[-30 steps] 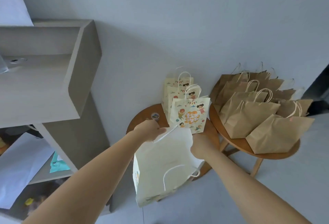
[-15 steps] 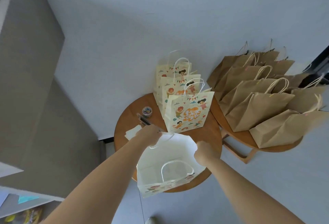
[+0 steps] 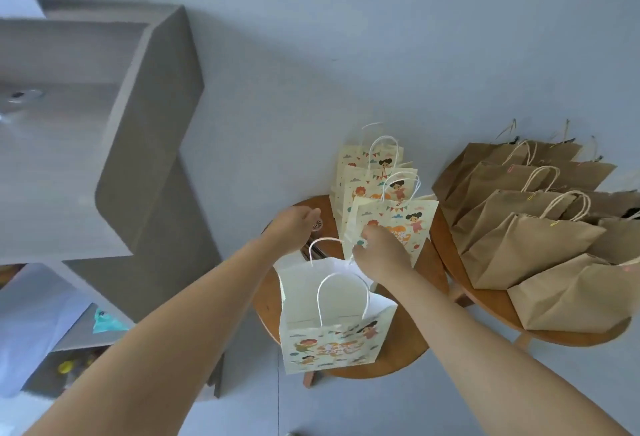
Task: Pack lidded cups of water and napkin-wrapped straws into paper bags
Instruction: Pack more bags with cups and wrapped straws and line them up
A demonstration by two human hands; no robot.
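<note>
A cream paper bag printed with cartoon children [image 3: 332, 342] stands open on a round wooden table [image 3: 408, 342], its two white handles up. The inside of the bag shows only white paper; no cup or straw is in view. My right hand [image 3: 381, 257] is at the bag's far right rim with its fingers curled, pinching the rim by the handle's end. Just past the far left rim, my left hand [image 3: 294, 229] hovers with loosely curled fingers and holds nothing. Three more printed bags [image 3: 391, 217] stand in a row behind.
Several brown paper bags [image 3: 536, 245] lean together on a second round table [image 3: 571, 338] at the right. A grey shelf unit [image 3: 104, 124] fills the left side. A small round tin [image 3: 317, 225] and a dark pen [image 3: 308, 252] lie by my left hand.
The printed bag has been set down upright on the table. My left hand has let go of its rim and lifted away toward the wall. My right hand stays at the rim.
</note>
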